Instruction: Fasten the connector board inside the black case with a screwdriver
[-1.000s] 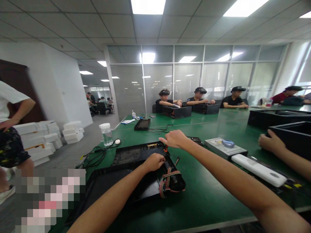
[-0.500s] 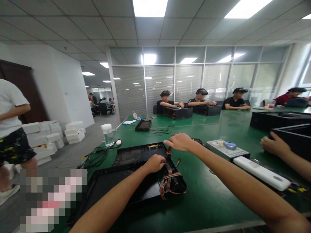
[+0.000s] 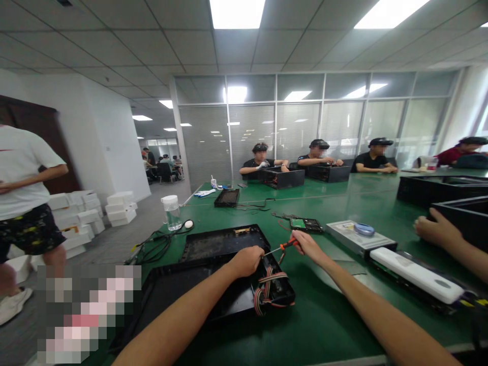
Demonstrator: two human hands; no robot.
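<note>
My right hand (image 3: 308, 247) is closed around the red-and-black handle of a screwdriver (image 3: 288, 244). The shaft slants down to the left, and its tip reaches my left hand (image 3: 249, 261). That hand is closed in a pinch at the tip; what its fingers hold, if anything, is too small to make out. Below both hands lies a black panel (image 3: 171, 284), its right end carrying a black frame part with a striped ribbon cable (image 3: 272, 277) looped around it. Behind it rests a second flat black panel (image 3: 224, 241) with a small brass-coloured part.
To the right are a circuit board in a black frame (image 3: 306, 224), a metal drive (image 3: 354, 236) with a blue tape roll (image 3: 364, 230), and a long white device (image 3: 417, 274). A water jar (image 3: 171, 213) and black cables (image 3: 154, 246) stand left. A co-worker's hand (image 3: 438, 229) grips a black case.
My right hand has dropped and moved right, swinging the screwdriver from steep to nearly level. My left hand stays near the frame part. The circuit board behind has come into fuller view.
</note>
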